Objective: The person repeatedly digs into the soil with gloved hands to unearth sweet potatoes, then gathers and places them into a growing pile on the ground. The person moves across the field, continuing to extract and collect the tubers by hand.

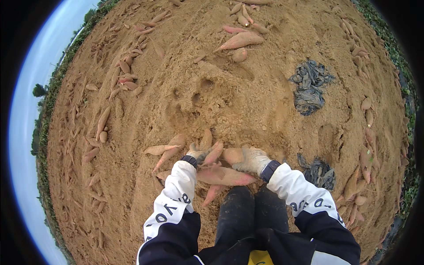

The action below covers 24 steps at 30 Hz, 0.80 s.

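Several sweet potatoes lie in a pile on the soil before my knees. My right hand (254, 159), in a soiled pale glove, grips a rounded, soil-covered sweet potato (233, 155). My left hand (198, 153), also gloved, is among the pile beside a slim pinkish sweet potato (214, 153); its fingers are partly hidden, so its grip is unclear. A large sweet potato (225, 176) lies crosswise just below both hands. Another sweet potato (206, 139) points away above the left hand. To its left, a pale sweet potato (160, 149) rests across a longer one (169, 155).
Crumpled dark plastic film (309, 86) lies ahead on the right, with another bunch (319, 173) near my right forearm. Rows of sweet potatoes run along the left (103, 122) and right (368, 149). A small heap (241, 40) lies ahead. Loose soil (205, 96) has hollows.
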{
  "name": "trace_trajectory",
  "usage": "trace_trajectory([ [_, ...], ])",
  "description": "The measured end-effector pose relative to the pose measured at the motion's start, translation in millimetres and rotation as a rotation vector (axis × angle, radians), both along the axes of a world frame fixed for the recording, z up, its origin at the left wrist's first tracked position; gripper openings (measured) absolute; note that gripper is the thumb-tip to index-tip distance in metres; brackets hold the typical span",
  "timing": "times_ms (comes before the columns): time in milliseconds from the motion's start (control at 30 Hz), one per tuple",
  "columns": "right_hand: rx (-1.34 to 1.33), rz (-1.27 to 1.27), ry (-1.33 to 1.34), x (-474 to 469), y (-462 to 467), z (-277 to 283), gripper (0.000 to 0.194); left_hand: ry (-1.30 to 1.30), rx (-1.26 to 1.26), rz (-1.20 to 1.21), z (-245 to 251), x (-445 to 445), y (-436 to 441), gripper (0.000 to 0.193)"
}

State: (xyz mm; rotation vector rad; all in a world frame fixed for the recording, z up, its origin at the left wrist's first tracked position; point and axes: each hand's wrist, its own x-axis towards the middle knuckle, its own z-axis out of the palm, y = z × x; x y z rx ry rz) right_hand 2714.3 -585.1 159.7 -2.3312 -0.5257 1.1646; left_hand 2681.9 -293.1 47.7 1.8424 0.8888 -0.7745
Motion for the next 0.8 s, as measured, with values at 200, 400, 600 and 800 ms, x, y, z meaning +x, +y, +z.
trace_trajectory([
  [200,0.575,-0.632,0.485,-6.6,-73.4,-12.8,0.051,-0.473,0.162,-0.932,3.4,-15.0,7.9,0.029],
  [400,0.965,-0.733,0.588,12.7,14.5,-88.6,0.055,0.005,-1.032,0.574,14.4,-24.3,-10.4,0.024],
  [600,0.917,-0.693,0.912,32.0,72.0,-107.9,0.084,-0.272,-0.744,0.626,12.4,-44.7,-58.8,0.039],
  [800,1.077,-0.806,0.766,-35.2,8.2,-67.5,0.083,-0.643,-0.719,0.579,62.9,-76.6,-148.0,0.064],
])
